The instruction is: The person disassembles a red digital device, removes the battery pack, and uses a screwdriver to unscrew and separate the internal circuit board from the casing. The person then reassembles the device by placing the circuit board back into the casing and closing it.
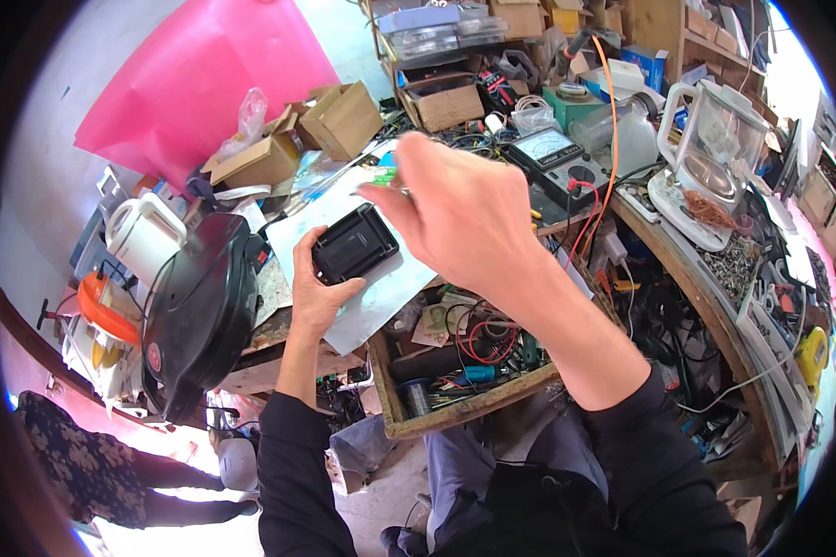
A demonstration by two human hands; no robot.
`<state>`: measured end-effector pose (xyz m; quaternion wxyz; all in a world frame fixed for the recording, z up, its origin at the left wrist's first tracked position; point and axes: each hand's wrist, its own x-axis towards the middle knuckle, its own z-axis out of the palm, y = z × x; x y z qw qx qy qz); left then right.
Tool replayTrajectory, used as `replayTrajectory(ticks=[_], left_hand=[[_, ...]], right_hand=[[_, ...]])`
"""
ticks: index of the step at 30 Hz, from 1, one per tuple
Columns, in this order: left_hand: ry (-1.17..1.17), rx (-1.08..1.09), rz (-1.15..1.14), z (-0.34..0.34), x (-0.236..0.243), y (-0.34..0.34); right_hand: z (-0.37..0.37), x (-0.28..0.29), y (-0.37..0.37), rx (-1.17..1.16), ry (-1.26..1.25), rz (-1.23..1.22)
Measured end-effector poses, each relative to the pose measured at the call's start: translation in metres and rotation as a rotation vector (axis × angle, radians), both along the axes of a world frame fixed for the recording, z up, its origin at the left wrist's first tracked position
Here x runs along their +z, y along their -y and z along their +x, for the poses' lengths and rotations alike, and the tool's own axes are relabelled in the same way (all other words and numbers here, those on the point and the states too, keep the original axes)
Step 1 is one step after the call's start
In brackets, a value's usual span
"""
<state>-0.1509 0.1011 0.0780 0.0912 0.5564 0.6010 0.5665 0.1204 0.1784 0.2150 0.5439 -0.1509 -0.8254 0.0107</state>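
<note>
here, black case point(355, 245) sits in left hand point(318, 295), right hand point(469, 209) near.

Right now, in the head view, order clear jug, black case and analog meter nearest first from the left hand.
1. Black case: in the left hand.
2. Analog meter: ahead, to the right.
3. Clear jug: farther right.

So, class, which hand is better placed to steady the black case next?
Probably the left hand: it holds the black case by its edges, while the blurred right hand shows no clear grip on it.
</note>
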Motion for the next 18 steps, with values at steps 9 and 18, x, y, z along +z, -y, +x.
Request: replayTrajectory(ticks=[9,18], left_hand=[[0.05,-0.001,-0.007,-0.001,0.0,0.001],[-0.035,0.016,-0.003,-0.002,0.001,-0.002]], right_hand=[[-0.022,0.048,0.003,0.085,0.262,0.148],[-0.024,0.034,-0.008,0.13,0.115,0.233]])
